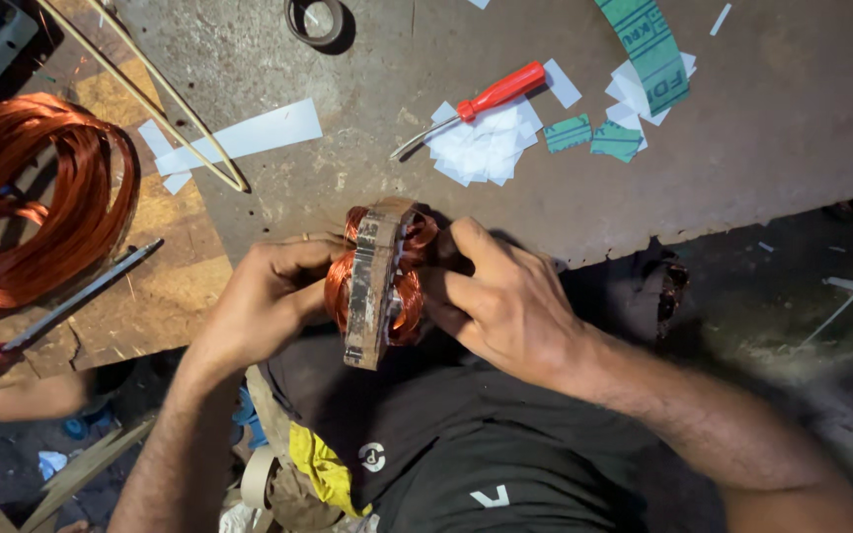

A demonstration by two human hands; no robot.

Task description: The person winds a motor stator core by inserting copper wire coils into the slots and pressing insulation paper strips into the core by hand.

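Note:
A motor stator (pixel 375 281), a rusty laminated ring wound with copper wire, stands on edge at the front rim of the worn workbench (pixel 644 188). My left hand (pixel 267 296) presses against its left copper windings, fingers curled around them. Gripping the right side is my right hand (pixel 501 296), thumb and fingers on the copper coils there. Both hands hold the stator between them, just above my lap.
A red-handled screwdriver (pixel 476 102) lies on white paper slips (pixel 486 148) behind the stator. Green paper pieces (pixel 644 49) sit at the back right. A copper wire coil (pixel 27 197), a long red-handled tool (pixel 61 306), thin sticks (pixel 150 99) and a tape ring (pixel 314 20) lie left and behind.

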